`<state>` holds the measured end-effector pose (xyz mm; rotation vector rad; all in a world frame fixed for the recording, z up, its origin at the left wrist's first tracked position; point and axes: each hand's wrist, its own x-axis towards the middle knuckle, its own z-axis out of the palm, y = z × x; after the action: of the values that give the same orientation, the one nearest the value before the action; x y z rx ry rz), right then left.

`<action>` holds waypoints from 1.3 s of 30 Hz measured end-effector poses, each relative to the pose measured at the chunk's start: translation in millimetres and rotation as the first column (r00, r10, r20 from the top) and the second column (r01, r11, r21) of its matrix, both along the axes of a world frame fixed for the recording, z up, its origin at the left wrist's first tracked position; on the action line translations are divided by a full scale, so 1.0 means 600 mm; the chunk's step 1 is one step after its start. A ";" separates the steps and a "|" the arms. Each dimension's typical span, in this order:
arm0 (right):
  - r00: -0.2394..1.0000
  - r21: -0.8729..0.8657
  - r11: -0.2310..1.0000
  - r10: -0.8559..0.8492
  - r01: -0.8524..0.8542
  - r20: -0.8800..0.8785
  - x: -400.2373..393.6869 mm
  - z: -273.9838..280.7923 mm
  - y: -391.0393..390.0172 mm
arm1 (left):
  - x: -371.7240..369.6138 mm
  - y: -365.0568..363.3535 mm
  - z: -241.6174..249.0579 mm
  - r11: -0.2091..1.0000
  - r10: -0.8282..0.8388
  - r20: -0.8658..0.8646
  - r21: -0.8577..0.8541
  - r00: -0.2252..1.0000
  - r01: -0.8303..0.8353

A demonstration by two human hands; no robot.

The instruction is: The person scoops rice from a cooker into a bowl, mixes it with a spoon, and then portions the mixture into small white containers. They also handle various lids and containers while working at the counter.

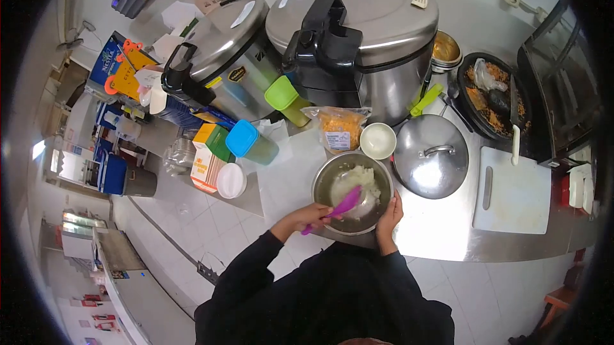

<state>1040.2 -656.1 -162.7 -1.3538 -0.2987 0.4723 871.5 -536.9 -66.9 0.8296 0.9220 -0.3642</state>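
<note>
A steel bowl (pixel 326 182) with white rice (pixel 361 177) sits at the near edge of the steel counter. My left hand (pixel 311 216) grips a purple spatula (pixel 346 203) whose blade rests in the rice. On the bowl's right rim rests my right hand (pixel 391 212), steadying it. Just behind the bowl are a bag of orange food (pixel 339 129) and a small white cup (pixel 378 140).
Two large steel rice cookers (pixel 377 19) (pixel 224 38) stand at the back. A pot lid (pixel 430 156) lies right of the bowl, then a white cutting board (pixel 515 195) and a dark pan of food (pixel 492 95). Lidded containers (pixel 251 141) and boxes (pixel 208 163) crowd the left.
</note>
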 end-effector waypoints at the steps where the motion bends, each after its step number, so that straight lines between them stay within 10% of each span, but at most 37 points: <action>1: 1.000 0.003 1.000 0.004 -0.004 -0.018 0.000 0.010 -0.001 | -0.007 0.008 0.028 1.000 0.000 -0.002 0.003 1.000 0.000; 4: 1.000 -0.030 1.000 0.002 -0.002 -0.005 -0.003 0.018 -0.002 | -0.003 0.024 0.060 0.961 -0.040 -0.077 0.272 0.996 0.059; 6: 1.000 -0.063 0.998 0.001 0.001 0.026 -0.005 0.017 0.002 | 0.038 0.014 0.039 0.052 -0.176 -0.451 0.883 0.875 0.466; 11: 0.987 -0.179 0.983 -0.016 0.046 0.163 -0.007 0.023 0.002 | 0.088 -0.105 -0.020 -0.004 -0.061 -0.361 0.933 0.931 0.361; 14: 0.991 -0.195 0.980 -0.024 0.050 0.134 -0.007 0.024 0.002 | 0.079 -0.028 0.047 0.115 -0.425 -0.558 0.748 0.713 0.654; 19: 0.993 -0.178 0.984 0.008 0.013 0.119 -0.005 0.034 -0.001 | 0.141 -0.062 0.005 -0.199 -0.250 -0.591 0.806 0.767 0.557; 26: 0.996 -0.154 0.988 0.040 -0.027 0.082 0.000 0.035 0.000 | 0.055 -0.033 0.100 -0.183 -0.346 -0.666 0.739 0.661 0.649; 30: 0.980 -0.172 0.984 0.075 -0.043 0.183 0.004 0.014 0.000 | 0.100 0.002 0.039 -0.434 0.024 -0.756 0.581 0.654 0.688; 32: 0.980 -0.192 0.981 0.051 -0.013 0.194 0.003 0.006 0.003 | 0.134 -0.021 0.024 -0.414 -0.059 -0.674 0.688 0.736 0.596; 34: 0.979 -0.177 0.984 0.056 -0.020 0.197 0.002 -0.001 0.003 | 0.124 -0.077 -0.009 -0.684 -0.126 -0.626 0.616 0.769 0.390; 39: 0.988 -0.121 0.992 0.057 -0.040 0.141 0.000 0.022 0.004 | 0.052 -0.093 0.051 -0.507 -0.324 -0.564 0.781 0.759 0.364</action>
<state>1040.0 -653.6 -149.5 -1.5020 -0.4295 0.4390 902.6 -592.6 -36.4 3.0133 0.6932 -0.0745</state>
